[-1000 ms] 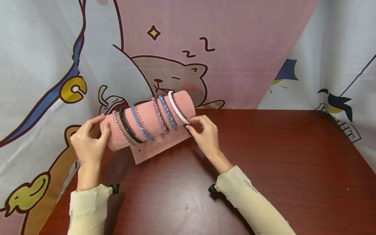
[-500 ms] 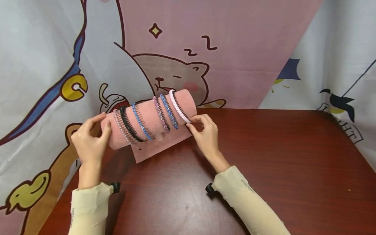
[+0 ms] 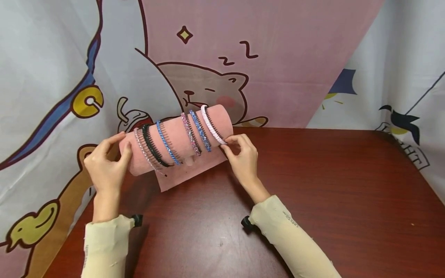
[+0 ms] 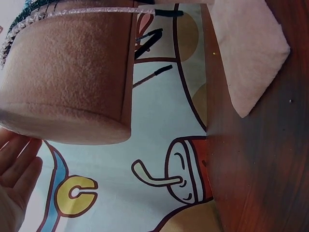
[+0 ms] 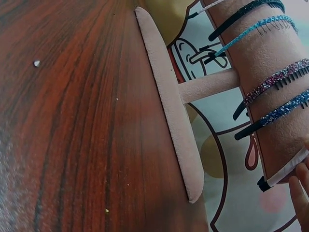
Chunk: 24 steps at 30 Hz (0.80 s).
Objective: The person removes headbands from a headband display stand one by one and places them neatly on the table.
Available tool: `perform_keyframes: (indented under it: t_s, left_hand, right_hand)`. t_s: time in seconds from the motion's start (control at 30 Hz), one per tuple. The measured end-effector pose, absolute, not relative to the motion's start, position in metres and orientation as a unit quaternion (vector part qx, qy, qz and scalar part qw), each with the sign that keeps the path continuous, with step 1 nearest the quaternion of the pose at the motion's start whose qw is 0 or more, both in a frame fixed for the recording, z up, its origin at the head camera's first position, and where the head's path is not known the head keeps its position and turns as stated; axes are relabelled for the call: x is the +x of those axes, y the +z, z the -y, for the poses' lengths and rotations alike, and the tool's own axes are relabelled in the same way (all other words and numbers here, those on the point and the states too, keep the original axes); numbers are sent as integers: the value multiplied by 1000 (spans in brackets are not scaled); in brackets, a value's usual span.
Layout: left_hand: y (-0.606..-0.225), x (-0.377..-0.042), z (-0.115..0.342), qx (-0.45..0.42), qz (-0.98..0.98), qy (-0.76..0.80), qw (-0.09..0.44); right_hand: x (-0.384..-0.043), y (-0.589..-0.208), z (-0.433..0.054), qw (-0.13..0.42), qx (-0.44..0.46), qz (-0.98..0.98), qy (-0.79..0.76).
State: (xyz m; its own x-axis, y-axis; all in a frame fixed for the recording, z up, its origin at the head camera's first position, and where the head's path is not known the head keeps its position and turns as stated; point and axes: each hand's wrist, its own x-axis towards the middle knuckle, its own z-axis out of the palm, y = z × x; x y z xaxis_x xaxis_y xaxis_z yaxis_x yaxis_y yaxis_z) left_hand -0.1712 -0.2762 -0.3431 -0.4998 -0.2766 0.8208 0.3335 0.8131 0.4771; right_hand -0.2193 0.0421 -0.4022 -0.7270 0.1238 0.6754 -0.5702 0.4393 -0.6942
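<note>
A pink plush headband display stand (image 3: 177,133) with a padded roll on a flat base (image 3: 194,173) stands at an angle on the table. My left hand (image 3: 106,164) holds the roll's left end between thumb and fingers; in the left wrist view several fingers (image 4: 17,164) touch that end. At the other end, my right hand (image 3: 245,158) pinches the lower end of a white headband (image 3: 212,125) lying over the roll. Left of it are a blue glitter headband (image 3: 200,131), a pink glitter one (image 3: 191,135), a light blue one (image 3: 167,143), a black one (image 3: 153,146) and a pale pink one (image 3: 146,152).
The dark red-brown wooden table (image 3: 330,193) extends to the right and front of the stand. A printed cartoon cloth (image 3: 278,69) hangs close behind it and along the left side. Small specks lie on the tabletop.
Both hands keep their places on the stand and the white headband. The view has shifted slightly, and the right forearm has moved a little to the left.
</note>
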Motion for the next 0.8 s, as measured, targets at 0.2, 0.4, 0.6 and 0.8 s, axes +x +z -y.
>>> perform_keyframes:
  t_s: [0.2,0.4,0.6,0.8]
  left_hand:
    - [-343,-171,276,-20,810,-305,500]
    - [-343,-171,276,-19,810,-305,500]
    - [-343,-171,276,-16,810,-307,499]
    - [-344,-172,277,-16,808,-311,500]
  right_hand:
    - [-219,-403,-42,345,140,780,503]
    - [-219,-403,-42,349,140,782,498]
    - [-220,-403,-43,350,138,785,491]
    - [-222,-402,-47,352,135,786,490]
